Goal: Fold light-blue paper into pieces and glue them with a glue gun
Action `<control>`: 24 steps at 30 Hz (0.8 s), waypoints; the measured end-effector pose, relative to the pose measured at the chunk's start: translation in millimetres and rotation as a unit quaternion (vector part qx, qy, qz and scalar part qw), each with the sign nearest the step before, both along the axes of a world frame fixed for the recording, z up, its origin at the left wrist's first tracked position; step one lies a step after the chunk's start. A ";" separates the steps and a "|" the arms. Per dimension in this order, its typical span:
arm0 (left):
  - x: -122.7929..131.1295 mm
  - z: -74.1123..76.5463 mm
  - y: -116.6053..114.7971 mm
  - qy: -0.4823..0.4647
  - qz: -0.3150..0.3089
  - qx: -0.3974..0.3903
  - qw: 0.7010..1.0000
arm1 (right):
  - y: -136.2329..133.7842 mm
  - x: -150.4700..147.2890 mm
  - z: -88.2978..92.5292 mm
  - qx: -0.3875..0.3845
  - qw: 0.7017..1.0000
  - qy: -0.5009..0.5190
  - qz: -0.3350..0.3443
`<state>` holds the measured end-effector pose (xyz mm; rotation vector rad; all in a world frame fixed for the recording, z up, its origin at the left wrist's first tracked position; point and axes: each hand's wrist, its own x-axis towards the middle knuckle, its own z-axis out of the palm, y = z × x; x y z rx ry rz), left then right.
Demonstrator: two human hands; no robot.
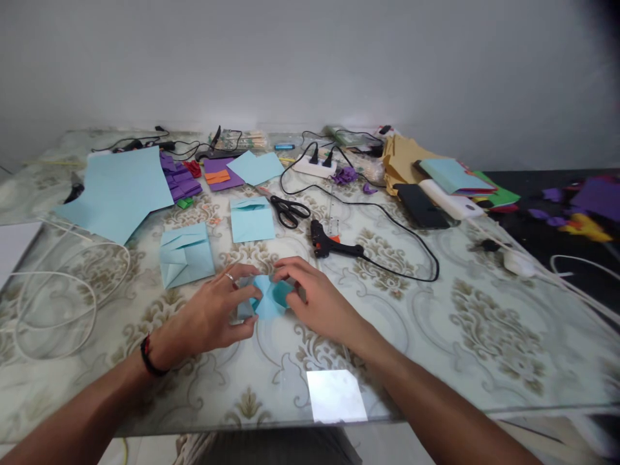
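Observation:
A small folded light blue paper piece (pixel 268 297) lies on the glass-topped table (pixel 436 336) just in front of me. My left hand (pixel 213 316), with a ring and a dark wristband, pinches its left side. My right hand (pixel 310 294) presses its fingertips on the right side of the same piece. Both hands partly hide the paper's folds.
Two more folded blue squares (pixel 186 255) (pixel 252 219) lie beyond my hands, and a big blue sheet (pixel 119 190) at the far left. Black scissors (pixel 289 211), a corded glue gun (pixel 334 245), a power strip (pixel 314 166), purple paper bits (pixel 181 181), a phone (pixel 421 205) and paper stacks (pixel 455 177) crowd the back.

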<state>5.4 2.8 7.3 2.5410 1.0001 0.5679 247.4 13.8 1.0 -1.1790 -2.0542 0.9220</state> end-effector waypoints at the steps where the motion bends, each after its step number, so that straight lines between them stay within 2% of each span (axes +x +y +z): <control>1: -0.1 -0.4 0.1 0.001 0.002 0.002 1.000 | -0.3 0.0 -0.4 -0.005 1.000 -0.005 0.001; 9: 1.2 0.3 1.9 0.003 -0.002 0.009 1.000 | 1.7 -0.2 -6.1 -0.049 0.998 0.006 -0.045; 24: -0.2 1.3 2.0 0.010 0.010 0.018 1.000 | 6.9 2.0 -3.3 -0.029 0.999 0.013 -0.021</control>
